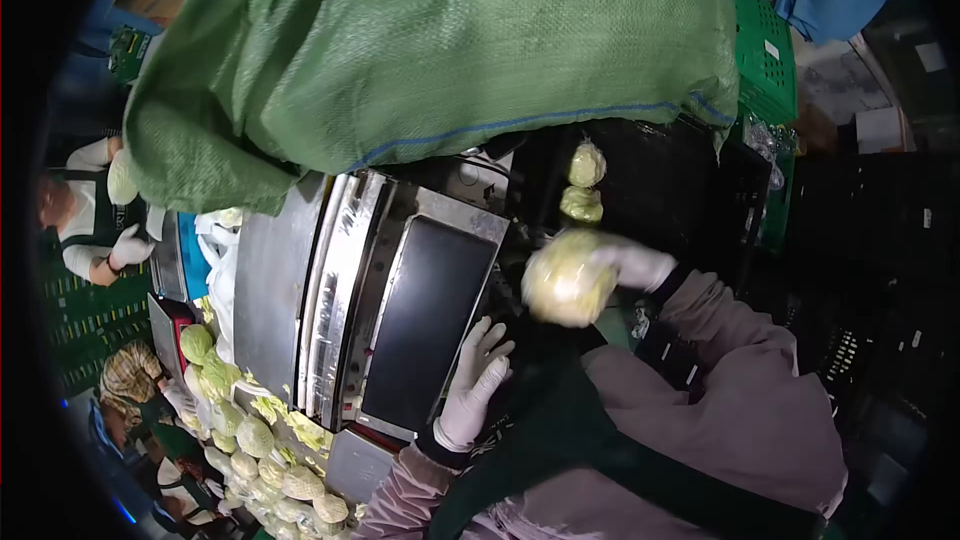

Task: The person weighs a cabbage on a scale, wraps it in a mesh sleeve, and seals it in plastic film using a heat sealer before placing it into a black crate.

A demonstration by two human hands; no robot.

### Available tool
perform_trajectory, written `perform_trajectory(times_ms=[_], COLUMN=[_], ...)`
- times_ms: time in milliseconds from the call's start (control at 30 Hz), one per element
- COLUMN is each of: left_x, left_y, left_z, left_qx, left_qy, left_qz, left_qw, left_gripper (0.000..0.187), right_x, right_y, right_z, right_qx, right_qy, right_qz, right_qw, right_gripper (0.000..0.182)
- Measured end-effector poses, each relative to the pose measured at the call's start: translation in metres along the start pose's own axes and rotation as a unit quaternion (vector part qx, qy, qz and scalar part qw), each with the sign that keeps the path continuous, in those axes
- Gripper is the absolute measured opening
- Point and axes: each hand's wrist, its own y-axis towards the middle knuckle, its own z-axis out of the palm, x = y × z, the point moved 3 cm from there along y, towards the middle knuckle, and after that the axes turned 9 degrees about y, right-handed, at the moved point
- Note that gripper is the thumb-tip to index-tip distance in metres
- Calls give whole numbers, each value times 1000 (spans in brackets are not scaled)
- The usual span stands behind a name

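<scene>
My right hand (638, 266), in a white glove, grips a pale cabbage (568, 285) that looks wrapped in clear film; it is blurred by motion. Beyond it, two more wrapped cabbages, an upper one (587, 165) and a lower one (581, 205), lie in a line at the left side of a black crate (660, 180). My left hand (475, 380), also gloved, holds nothing, its fingers apart. It is beside the dark flat plate (428, 320) of a metal-framed machine (345, 290), which resembles a film wrapper.
A large green woven sack (440, 50) bulges across the far side. Many cabbages (265, 470) are heaped at lower left, with loose leaves nearby. Co-workers stand at the left, one with a gloved hand (130, 246) raised. Green crates (765, 50) and black crates (870, 210) are stacked right.
</scene>
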Motion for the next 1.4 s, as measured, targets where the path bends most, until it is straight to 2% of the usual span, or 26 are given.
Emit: perform_trajectory(times_ms=[67, 100, 167, 200, 233, 300, 333, 433, 500, 567, 600, 700, 767, 833, 900, 967, 1000, 1067, 1133, 1167, 1200, 1233, 1267, 1333, 1367, 1400], left_x=[6, 13, 24, 29, 35, 42, 46, 49, 55, 65, 66, 80, 105, 124, 158, 206, 241, 323, 387, 404, 429, 488, 523, 545, 551, 553], left_y=[5, 4, 2, 1, 2, -1, -2, -7, -16, -26, -31, -55, -77, -118, -161, -221, -250, -308, -367, -394, -410, -420, -429, -441, -442, -444], left_z=[-4, -8, -13, -15, -16, -18, -21, -28, -34, -40, -44, -61, -73, -96, -119, -145, -159, -185, -209, -219, -233, -251, -266, -283, -293, -304], left_qx=[-3, -13, -27, -30, -34, -47, -53, -96, -106, -137, -150, -217, -311, -415, -560, -650, -715, -803, -882, -881, -886, -895, -891, -882, -877, -883], left_qy=[47, 32, 18, 10, 1, -3, -9, -26, -45, -73, -74, -126, -170, -103, -76, -154, -109, -145, -8, -80, -168, -170, -188, -201, -198, -181], left_qz=[24, -4, -36, -62, -86, -114, -118, -122, -105, -79, -67, -11, 55, 33, 92, 24, 2, -26, -145, -139, -62, -158, -187, -224, -229, -196], left_qw=[999, 999, 999, 998, 996, 992, 992, 988, 988, 985, 984, 968, 933, 903, 820, 744, 691, 578, 449, 444, 428, 381, 368, 363, 373, 387], left_gripper=[68, 63, 57, 54, 51, 49, 48, 44, 44, 42, 40, 41, 42, 41, 40, 42, 44, 50, 63, 68, 67, 80, 87, 98, 102, 108], right_x=[16, 16, 23, 24, 6, -9, 0, -16, -44, -70, -73, -67, -51, -31, -17, -11, -6, -4, 4, 2, -1, -5, -7, -11, -16, -24], right_y=[-27, -32, -41, -44, -49, -47, -34, -6, 3, 26, 27, 34, 36, 39, 55, 74, 86, 103, 122, 126, 129, 131, 133, 134, 130, 127], right_z=[-65, -118, -182, -201, -244, -272, -243, -241, -299, -335, -347, -340, -325, -299, -278, -247, -199, -144, -128, -101, -75, -52, -38, -16, 0, 13], right_qx=[-179, -217, -349, -435, -611, -708, -726, -670, -559, -209, -181, -266, -399, -502, -542, -543, -521, -487, -454, -439, -417, -395, -394, -364, -370, -377], right_qy=[77, 39, -49, -139, -206, -386, -381, -473, -569, -791, -804, -766, -700, -651, -638, -650, -675, -692, -721, -752, -774, -794, -797, -768, -768, -743], right_qz=[-53, -115, -112, -97, -73, 35, 140, 260, 325, 293, 279, 263, 231, 163, 88, 13, 22, -71, -128, -152, -184, -215, -221, -244, -253, -269], right_qw=[979, 969, 929, 884, 761, 591, 555, 510, 508, 494, 493, 523, 546, 546, 540, 531, 522, 528, 508, 467, 439, 408, 401, 467, 458, 483], right_gripper=[48, 42, 40, 51, 70, 90, 100, 89, 79, 53, 53, 52, 52, 51, 51, 51, 53, 53, 53, 54, 53, 52, 52, 52, 52, 52])
